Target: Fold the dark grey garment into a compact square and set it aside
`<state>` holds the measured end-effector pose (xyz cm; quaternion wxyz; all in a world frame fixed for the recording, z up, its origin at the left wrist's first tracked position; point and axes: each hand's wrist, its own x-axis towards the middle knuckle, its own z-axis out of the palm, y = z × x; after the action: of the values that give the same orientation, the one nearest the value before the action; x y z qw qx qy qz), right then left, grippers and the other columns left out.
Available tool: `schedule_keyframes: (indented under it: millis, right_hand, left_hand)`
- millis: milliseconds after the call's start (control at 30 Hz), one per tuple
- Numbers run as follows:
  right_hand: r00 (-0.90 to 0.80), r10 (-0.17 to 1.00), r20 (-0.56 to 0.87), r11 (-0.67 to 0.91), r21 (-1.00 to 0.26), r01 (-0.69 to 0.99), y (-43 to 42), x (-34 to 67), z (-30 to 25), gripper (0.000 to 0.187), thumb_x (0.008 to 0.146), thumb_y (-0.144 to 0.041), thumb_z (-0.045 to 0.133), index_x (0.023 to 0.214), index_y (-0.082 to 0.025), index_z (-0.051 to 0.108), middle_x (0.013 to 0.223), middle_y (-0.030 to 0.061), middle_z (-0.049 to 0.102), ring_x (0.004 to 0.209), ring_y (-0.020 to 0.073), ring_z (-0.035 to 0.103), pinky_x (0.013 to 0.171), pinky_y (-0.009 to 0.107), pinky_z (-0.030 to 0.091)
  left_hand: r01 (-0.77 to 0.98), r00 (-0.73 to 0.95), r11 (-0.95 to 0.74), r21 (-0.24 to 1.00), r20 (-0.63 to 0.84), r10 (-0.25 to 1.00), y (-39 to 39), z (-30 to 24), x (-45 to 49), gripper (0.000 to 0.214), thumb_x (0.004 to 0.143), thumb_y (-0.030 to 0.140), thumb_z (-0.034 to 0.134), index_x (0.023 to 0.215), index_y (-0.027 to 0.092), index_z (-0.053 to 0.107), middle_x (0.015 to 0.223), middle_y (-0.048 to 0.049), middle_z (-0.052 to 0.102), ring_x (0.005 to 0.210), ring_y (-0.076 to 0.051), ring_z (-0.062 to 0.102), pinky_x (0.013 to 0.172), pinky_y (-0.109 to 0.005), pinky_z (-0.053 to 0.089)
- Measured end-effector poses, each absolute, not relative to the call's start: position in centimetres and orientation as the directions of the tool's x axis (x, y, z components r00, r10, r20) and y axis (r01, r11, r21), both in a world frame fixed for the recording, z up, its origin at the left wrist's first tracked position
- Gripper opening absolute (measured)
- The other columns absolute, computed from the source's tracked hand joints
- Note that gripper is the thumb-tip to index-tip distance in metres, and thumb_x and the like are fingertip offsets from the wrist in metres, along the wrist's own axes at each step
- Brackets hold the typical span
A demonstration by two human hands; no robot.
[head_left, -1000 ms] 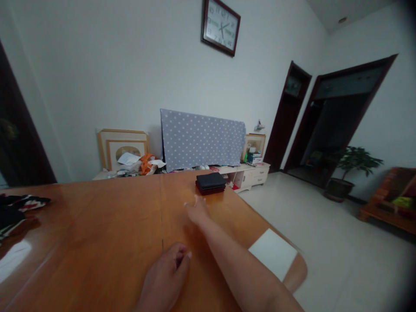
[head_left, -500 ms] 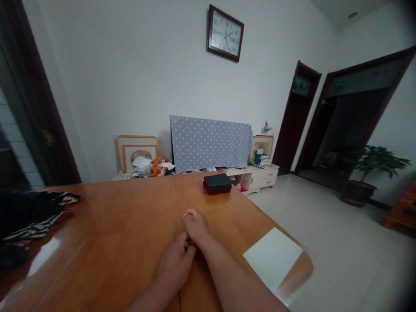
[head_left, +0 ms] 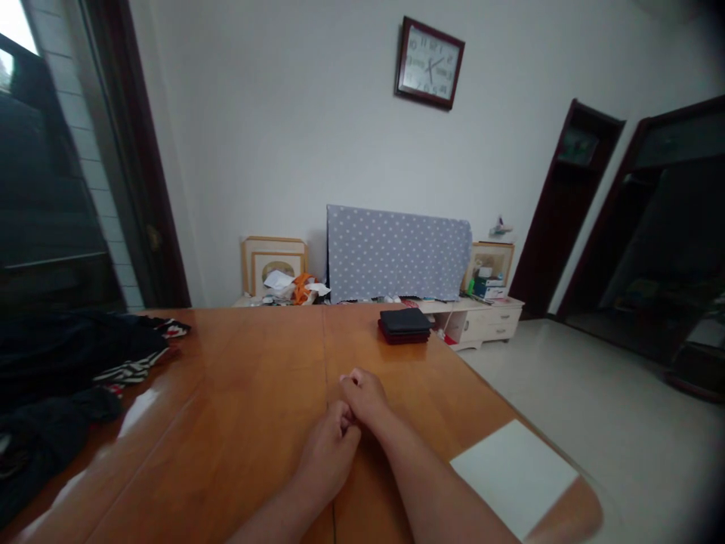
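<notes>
My left hand [head_left: 328,453] and my right hand [head_left: 364,395] rest together on the wooden table [head_left: 238,393], touching at the fingers. Both have their fingers curled closed, and nothing shows inside either. A small stack of folded dark cloth [head_left: 404,325] lies farther out near the table's far right edge, beyond my right hand. A white sheet [head_left: 513,476] lies flat at the near right corner beside my right forearm.
A heap of dark and striped clothing [head_left: 68,363] covers the table's left side. Behind the table a low cabinet [head_left: 487,321] carries a dotted grey cover [head_left: 396,253], picture frames and clutter. A clock [head_left: 429,63] hangs on the wall; dark doorways open at right.
My right hand pulled back from its reach toward the folded dark cloth and curled shut against my left hand. The view swung left, bringing the clothing heap and window into sight.
</notes>
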<state>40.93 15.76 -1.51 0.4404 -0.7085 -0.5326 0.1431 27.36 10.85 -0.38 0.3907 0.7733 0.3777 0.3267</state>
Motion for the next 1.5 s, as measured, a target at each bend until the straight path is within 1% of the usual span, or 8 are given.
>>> schedule_keyframes:
  millis: [100, 233, 500, 700, 967, 1167, 1367, 1500]
  right_hand:
    - [0.342, 0.903, 0.261, -0.010, -0.782, 0.623, 15.8, 41.1, -1.9, 0.034, 0.085, -0.040, 0.052, 0.058, -0.020, 0.049, 0.054, -0.0061, 0.045, 0.053, 0.0094, 0.040, 0.051, 0.022, 0.026]
    - [0.229, 0.947, 0.227, 0.037, -0.782, 0.623, 15.5, 41.4, -2.6, 0.042, 0.085, -0.050, 0.046, 0.055, -0.021, 0.048, 0.052, -0.0044, 0.045, 0.053, 0.0117, 0.043, 0.054, 0.023, 0.031]
    - [0.035, 0.992, 0.123, 0.073, -0.768, 0.636, 15.4, 42.1, -2.2, 0.050, 0.081, -0.063, 0.041, 0.059, -0.023, 0.062, 0.060, 0.0071, 0.065, 0.065, 0.0246, 0.064, 0.062, 0.031, 0.048]
    - [-0.082, 0.990, 0.114, 0.139, -0.734, 0.665, 13.9, 41.8, -1.0, 0.043, 0.077, -0.066, 0.043, 0.070, -0.034, 0.072, 0.073, 0.0102, 0.073, 0.081, 0.0335, 0.071, 0.067, 0.039, 0.054]
    - [-0.117, 0.989, 0.089, 0.147, -0.624, 0.768, 13.2, 41.7, -1.6, 0.039, 0.077, -0.061, 0.050, 0.058, -0.031, 0.065, 0.074, 0.0118, 0.072, 0.080, 0.0320, 0.070, 0.074, 0.040, 0.051]
    - [-0.117, 0.989, 0.093, 0.149, -0.606, 0.781, 12.3, 40.8, -0.8, 0.031, 0.074, -0.057, 0.054, 0.059, -0.032, 0.065, 0.071, 0.0107, 0.070, 0.075, 0.0335, 0.069, 0.070, 0.043, 0.051]
    - [-0.043, 0.988, 0.147, 0.124, -0.602, 0.789, 12.3, 40.4, -1.0, 0.030, 0.069, -0.059, 0.057, 0.056, -0.033, 0.064, 0.071, 0.0112, 0.070, 0.076, 0.0343, 0.069, 0.069, 0.042, 0.052]
    - [-0.032, 0.975, 0.220, 0.154, -0.562, 0.813, 12.8, 41.1, -1.8, 0.032, 0.068, -0.061, 0.059, 0.056, -0.032, 0.064, 0.072, 0.0111, 0.071, 0.077, 0.0330, 0.069, 0.071, 0.041, 0.052]
  left_hand:
    - [0.273, 0.468, -0.369, 0.888, 0.213, 0.858, 10.8, -0.3, 27.4, 0.009, 0.081, 0.013, 0.043, 0.081, 0.020, 0.049, 0.072, 0.0038, 0.053, 0.068, -0.013, 0.047, 0.063, -0.025, 0.034]
    - [0.225, 0.409, -0.315, 0.922, 0.203, 0.889, 10.5, -0.5, 27.4, 0.015, 0.073, 0.006, 0.046, 0.078, 0.020, 0.050, 0.070, 0.0038, 0.052, 0.067, -0.012, 0.046, 0.062, -0.025, 0.032]
    - [0.112, 0.225, -0.112, 0.987, 0.084, 0.971, 11.1, -2.1, 27.6, 0.015, 0.069, 0.010, 0.057, 0.079, 0.020, 0.054, 0.067, 0.0034, 0.051, 0.061, -0.011, 0.043, 0.055, -0.025, 0.028]
    - [0.050, 0.124, -0.057, 0.997, 0.050, 0.991, 11.5, -1.7, 26.8, 0.010, 0.074, 0.020, 0.061, 0.083, 0.020, 0.057, 0.072, 0.0016, 0.056, 0.064, -0.012, 0.048, 0.058, -0.026, 0.034]
    - [-0.159, -0.044, 0.000, 0.987, -0.007, 0.999, 11.6, -1.8, 25.5, 0.016, 0.073, 0.016, 0.060, 0.087, 0.021, 0.054, 0.071, 0.0029, 0.053, 0.062, -0.011, 0.047, 0.059, -0.025, 0.033]
    - [-0.285, -0.126, -0.016, 0.959, -0.021, 0.992, 11.3, -0.7, 25.0, 0.016, 0.074, 0.016, 0.059, 0.087, 0.021, 0.050, 0.070, 0.0038, 0.053, 0.059, -0.011, 0.050, 0.060, -0.025, 0.034]
    - [-0.290, -0.173, -0.041, 0.956, -0.010, 0.985, 11.7, 1.2, 22.0, 0.016, 0.075, 0.017, 0.058, 0.089, 0.020, 0.050, 0.073, 0.0028, 0.055, 0.060, -0.011, 0.051, 0.061, -0.025, 0.034]
    - [-0.174, -0.214, -0.103, 0.979, 0.065, 0.975, 11.9, 1.7, 17.5, 0.014, 0.077, 0.018, 0.058, 0.090, 0.019, 0.051, 0.071, 0.0038, 0.052, 0.062, -0.010, 0.049, 0.060, -0.023, 0.033]
